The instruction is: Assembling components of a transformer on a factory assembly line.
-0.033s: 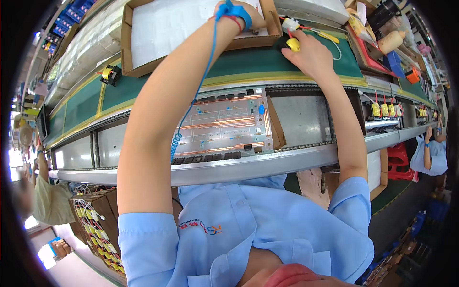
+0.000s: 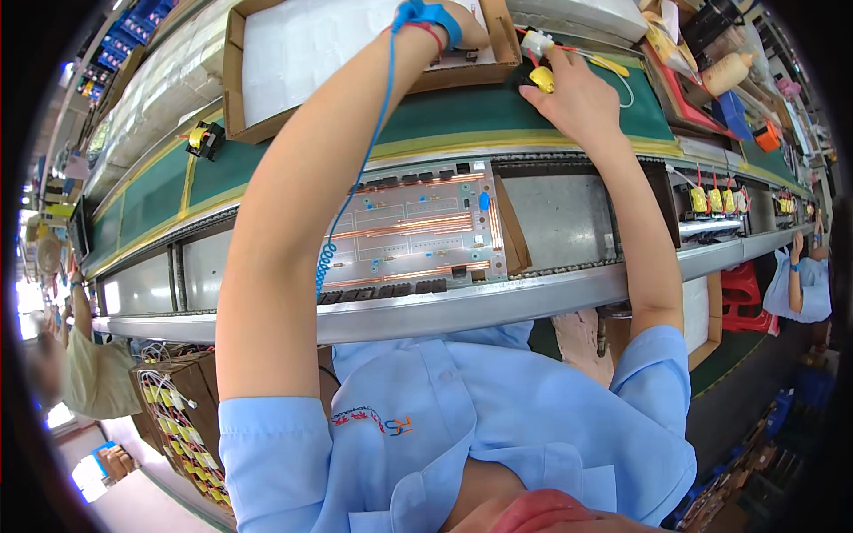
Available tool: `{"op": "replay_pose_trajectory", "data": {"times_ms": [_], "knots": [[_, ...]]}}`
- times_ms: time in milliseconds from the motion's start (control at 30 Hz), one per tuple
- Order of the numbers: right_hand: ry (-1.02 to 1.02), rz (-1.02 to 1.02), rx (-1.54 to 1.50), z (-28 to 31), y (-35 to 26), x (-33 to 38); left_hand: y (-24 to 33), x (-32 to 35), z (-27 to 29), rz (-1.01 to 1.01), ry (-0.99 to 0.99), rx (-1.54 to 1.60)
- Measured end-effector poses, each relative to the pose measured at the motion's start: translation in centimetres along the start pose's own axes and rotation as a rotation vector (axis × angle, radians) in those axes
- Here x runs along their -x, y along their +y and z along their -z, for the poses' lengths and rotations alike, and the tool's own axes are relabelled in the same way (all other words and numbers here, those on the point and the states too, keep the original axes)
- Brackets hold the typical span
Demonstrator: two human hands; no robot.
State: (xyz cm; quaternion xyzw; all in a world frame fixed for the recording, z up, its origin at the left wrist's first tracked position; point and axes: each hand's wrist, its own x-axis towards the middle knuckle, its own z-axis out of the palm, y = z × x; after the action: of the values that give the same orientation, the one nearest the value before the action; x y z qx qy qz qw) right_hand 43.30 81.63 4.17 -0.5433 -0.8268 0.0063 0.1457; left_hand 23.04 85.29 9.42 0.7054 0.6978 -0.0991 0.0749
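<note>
My left hand [image 2: 467, 28] reaches into the right end of a cardboard box [image 2: 233, 84] lined with white foam [image 2: 311, 53]. Its fingers are bent out of sight, and small dark parts lie in the box just below it. A blue wrist strap [image 2: 431, 15] with a coiled cord circles that wrist. My right hand [image 2: 579, 96] is closed around a small yellow-wound transformer [image 2: 541, 80] with red wires and a white connector [image 2: 537, 43], on the green bench right of the box. A circuit board [image 2: 409, 229] with copper strips lies on the conveyor below my arms.
Another yellow-and-black transformer [image 2: 205, 140] stands left of the box. Yellow-handled cutters [image 2: 609, 65] lie beyond my right hand. Several yellow transformers [image 2: 715, 201] sit on the conveyor to the right. A metal rail [image 2: 480, 306] runs along the near edge. Other people work at both sides.
</note>
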Motion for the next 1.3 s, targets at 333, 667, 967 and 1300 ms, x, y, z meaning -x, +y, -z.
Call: {"op": "replay_pose_trajectory", "data": {"times_ms": [333, 667, 967, 1300], "knots": [[0.409, 0.598, 0.050, -3.0, -1.9, -2.9, -7.7, 1.2, -1.4, -0.040, -0.103, 1.074], [0.582, 0.493, 0.181, 1.3, -4.2, -0.4, -15.8, 6.0, 7.5, -0.075, 0.120, 1.582], [0.799, 0.477, -0.225, 2.0, -9.1, 0.6, -10.9, 1.5, 1.5, 0.033, 0.090, 0.802], [0.725, 0.429, -0.050, -3.5, -5.6, 0.0, -6.5, 3.8, 0.2, 0.102, -0.013, 1.041]]}}
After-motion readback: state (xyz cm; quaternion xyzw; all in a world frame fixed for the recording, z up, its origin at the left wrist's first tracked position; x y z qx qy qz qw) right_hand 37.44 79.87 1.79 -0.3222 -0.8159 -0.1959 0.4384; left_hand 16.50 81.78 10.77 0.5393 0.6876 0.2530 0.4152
